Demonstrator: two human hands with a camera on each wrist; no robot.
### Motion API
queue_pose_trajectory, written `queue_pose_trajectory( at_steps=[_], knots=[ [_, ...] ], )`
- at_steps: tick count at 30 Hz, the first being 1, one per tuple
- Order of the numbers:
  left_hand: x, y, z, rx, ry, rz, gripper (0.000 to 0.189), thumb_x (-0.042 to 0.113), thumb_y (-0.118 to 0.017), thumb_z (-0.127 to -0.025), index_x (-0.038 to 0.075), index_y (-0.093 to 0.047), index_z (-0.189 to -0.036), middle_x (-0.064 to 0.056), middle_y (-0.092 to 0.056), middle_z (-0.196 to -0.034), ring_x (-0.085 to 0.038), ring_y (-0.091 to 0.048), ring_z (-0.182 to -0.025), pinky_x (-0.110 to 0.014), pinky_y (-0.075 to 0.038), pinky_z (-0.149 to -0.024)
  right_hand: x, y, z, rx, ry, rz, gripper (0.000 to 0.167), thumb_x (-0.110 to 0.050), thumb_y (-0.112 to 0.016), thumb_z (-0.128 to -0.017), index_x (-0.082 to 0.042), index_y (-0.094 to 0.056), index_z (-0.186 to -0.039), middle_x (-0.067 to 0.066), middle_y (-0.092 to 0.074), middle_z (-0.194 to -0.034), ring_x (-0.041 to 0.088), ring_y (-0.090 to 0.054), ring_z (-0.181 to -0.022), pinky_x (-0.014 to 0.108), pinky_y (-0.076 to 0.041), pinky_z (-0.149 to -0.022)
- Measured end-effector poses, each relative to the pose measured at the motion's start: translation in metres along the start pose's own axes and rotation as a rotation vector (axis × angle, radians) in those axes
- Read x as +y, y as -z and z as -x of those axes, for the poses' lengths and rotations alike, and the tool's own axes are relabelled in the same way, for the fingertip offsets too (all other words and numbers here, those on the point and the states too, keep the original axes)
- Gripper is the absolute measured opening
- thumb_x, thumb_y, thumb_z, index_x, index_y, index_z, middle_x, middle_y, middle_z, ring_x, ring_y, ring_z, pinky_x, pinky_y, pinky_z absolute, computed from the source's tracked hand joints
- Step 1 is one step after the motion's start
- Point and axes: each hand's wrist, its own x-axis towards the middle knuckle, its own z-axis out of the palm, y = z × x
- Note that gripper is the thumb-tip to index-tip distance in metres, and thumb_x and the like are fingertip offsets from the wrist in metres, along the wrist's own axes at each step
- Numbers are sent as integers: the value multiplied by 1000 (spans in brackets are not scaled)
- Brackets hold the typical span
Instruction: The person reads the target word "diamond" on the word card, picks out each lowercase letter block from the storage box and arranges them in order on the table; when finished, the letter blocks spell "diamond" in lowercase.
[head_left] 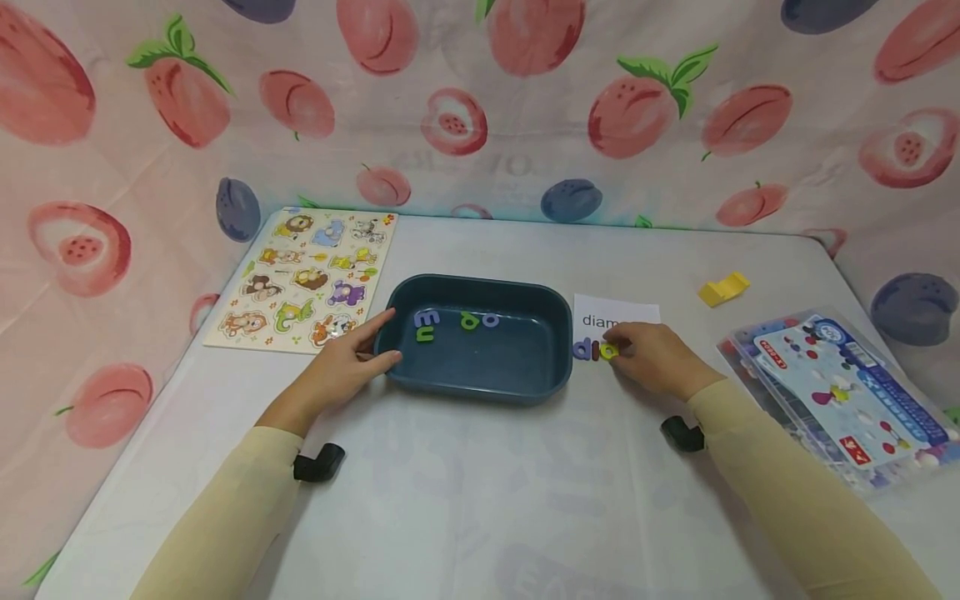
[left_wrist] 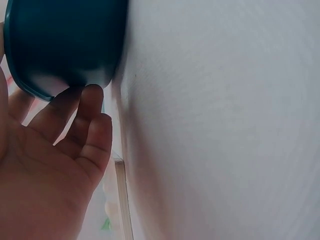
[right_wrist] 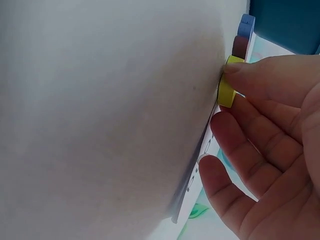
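A dark teal tray [head_left: 480, 379] stands mid-table with several foam-like letters inside: a purple m [head_left: 427, 317], a green n-shaped letter [head_left: 424, 334], another green letter [head_left: 469, 321] and a purple o [head_left: 491, 320]. My left hand [head_left: 347, 357] touches the tray's left end, its thumb and index finger spread. In the right wrist view, my right hand [right_wrist: 265, 135] pinches a yellow letter [right_wrist: 227, 90] at the table surface. Left of it in a row are a brown i [head_left: 596, 350] and a bluish-purple d [head_left: 581, 349]. My hand partly hides a white card [head_left: 615, 307] printed "diam…".
An animal puzzle board [head_left: 300, 283] lies left of the tray. On the right is a clear plastic case [head_left: 840, 392] with a printed label and small pieces inside. A yellow block [head_left: 723, 289] sits behind it. Fruit-patterned cloth [head_left: 480, 183] hangs at the back.
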Motion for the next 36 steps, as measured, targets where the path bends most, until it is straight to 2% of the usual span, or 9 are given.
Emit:
queue_pose_trajectory(
  at_steps=[8, 15, 23, 30, 36],
  knots=[
    [0, -1, 0, 4, 13, -17, 75, 41, -67, -96, 29, -30, -160, -17, -41, -154, -35, -52, -128, -54, -41, -105, -1, 3, 1, -12, -19, 5, 38, -11, -64, -96, 1, -61, -132, 22, -64, -125, 40, -56, -118, 58, -40, -103],
    [2, 1, 1, 5, 5, -7, 74, 41, -66, -96, 30, -29, -160, -17, -40, -154, -34, -52, -129, -54, -40, -105, -7, 27, 13, 24, -37, -13, 45, -17, -62, -98, -5, -56, -140, 22, -58, -133, 42, -49, -125, 61, -37, -105],
    [2, 1, 2, 3, 7, -4, 76, 45, -66, -96, 30, -28, -160, -18, -40, -154, -34, -51, -130, -54, -39, -106, -32, 50, 19, 129, 70, 24, 46, -16, -69, -95, -1, -58, -138, 22, -61, -129, 40, -56, -118, 56, -47, -97],
    [1, 1, 3, -1, 2, -1, 77, 48, -66, -95, 30, -28, -160, -19, -41, -153, -34, -51, -130, -54, -40, -105, -60, 53, 14, 191, 217, 31, 44, -14, -71, -94, -2, -60, -135, 19, -63, -129, 36, -59, -116, 54, -48, -96],
    [1, 0, 3, -6, -3, -3, 77, 50, -65, -95, 31, -29, -160, -19, -41, -153, -34, -50, -130, -54, -39, -106, -83, 50, -2, 228, 346, 32, 43, -10, -71, -93, 0, -61, -133, 18, -63, -129, 33, -61, -114, 52, -48, -97]
  ],
)
